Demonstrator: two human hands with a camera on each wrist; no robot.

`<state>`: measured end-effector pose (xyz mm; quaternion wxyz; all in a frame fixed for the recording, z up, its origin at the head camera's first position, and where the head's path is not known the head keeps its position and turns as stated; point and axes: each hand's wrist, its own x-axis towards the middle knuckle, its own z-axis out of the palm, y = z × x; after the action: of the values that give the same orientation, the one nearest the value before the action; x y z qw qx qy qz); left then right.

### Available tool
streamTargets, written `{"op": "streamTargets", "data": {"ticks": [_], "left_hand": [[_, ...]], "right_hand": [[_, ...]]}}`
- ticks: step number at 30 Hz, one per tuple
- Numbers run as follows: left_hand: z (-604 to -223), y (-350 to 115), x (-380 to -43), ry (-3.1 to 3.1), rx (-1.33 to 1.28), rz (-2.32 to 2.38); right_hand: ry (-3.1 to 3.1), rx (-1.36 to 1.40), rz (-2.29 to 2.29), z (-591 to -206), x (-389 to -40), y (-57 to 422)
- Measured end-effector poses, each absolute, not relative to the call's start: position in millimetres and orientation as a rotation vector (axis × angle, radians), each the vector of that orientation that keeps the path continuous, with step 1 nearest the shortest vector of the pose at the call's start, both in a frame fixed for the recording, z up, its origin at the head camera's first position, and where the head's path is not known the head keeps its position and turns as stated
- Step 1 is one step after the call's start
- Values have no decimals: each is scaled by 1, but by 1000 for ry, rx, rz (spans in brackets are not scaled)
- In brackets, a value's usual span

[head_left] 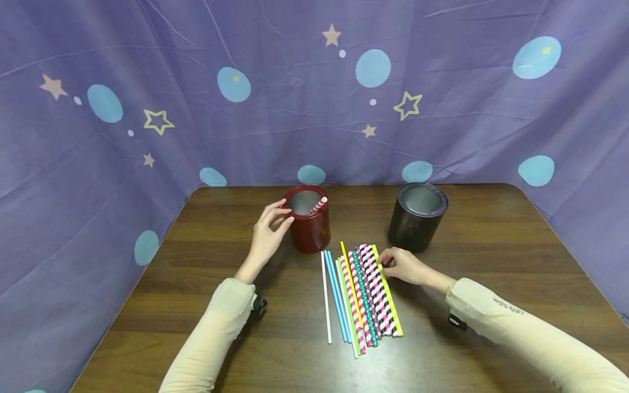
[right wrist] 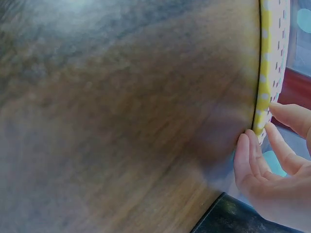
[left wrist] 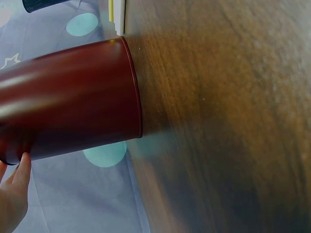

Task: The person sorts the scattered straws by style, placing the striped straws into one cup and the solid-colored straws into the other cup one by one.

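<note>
A dark red can [head_left: 311, 233] stands upright, a red-and-white striped straw [head_left: 320, 204] leaning inside it with its tip above the rim. My left hand [head_left: 268, 233] touches the can's left rim with extended fingers, the thumb near the front; in the left wrist view only part of that hand [left wrist: 14, 199] shows. On the table lies a row of mostly patterned paper straws [head_left: 366, 295]. At its right edge is a yellow-and-white straw [right wrist: 263, 87]. My right hand [head_left: 404, 266] has its fingertips right at that straw's far end, thumb and index finger slightly apart.
A black can [head_left: 415, 224] stands upright behind the right hand, its top uncovered. Several plain straws, white, blue and green, form the left part of the row. The brown wooden table [head_left: 501, 229] ends at a purple curtain [head_left: 304, 98] with stars and ovals.
</note>
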<state>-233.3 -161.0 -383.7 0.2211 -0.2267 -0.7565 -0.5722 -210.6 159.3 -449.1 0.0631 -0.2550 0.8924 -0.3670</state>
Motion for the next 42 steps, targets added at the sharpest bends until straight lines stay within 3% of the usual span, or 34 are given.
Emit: {"op": "streamTargets", "data": {"ticks": [27,42], "left_hand": [[-382,-160,-232,-2105,-598,-1565],[-385,-161,-233,-2106,-615,-1556]], "right_hand": [[2799,-788,-977,-449,-213,157],[2656,-684,-1184,-444,-210,164]]}}
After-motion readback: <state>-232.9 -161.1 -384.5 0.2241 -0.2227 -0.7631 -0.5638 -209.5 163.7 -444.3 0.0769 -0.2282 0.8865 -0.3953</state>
